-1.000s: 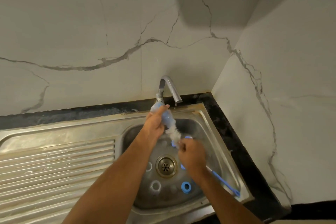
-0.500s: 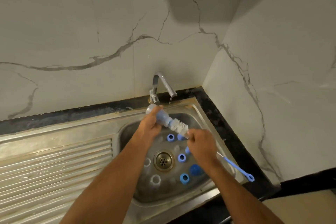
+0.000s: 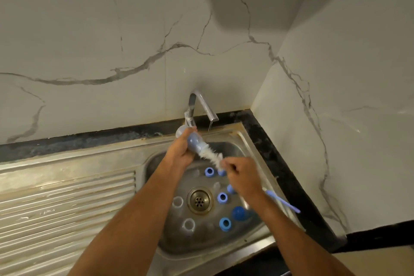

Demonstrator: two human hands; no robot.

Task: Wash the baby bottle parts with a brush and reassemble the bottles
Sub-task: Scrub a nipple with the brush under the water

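Note:
My left hand grips a pale blue baby bottle tilted over the sink, its mouth pointing down and right. A bottle brush with white bristles pokes into that mouth; my right hand holds its shaft just behind the bristles. The brush's blue handle sticks out past my right wrist. Several blue collar rings, a blue cap and clear parts lie on the sink floor around the drain.
A steel tap stands behind the basin with a thin stream of water falling. The ribbed steel drainboard spreads left of the sink basin. Marble walls close in at the back and right, with a black counter edge.
The brush has been drawn out of the bottle, so more bristles show. Both hands stay over the basin, and the view has shifted slightly.

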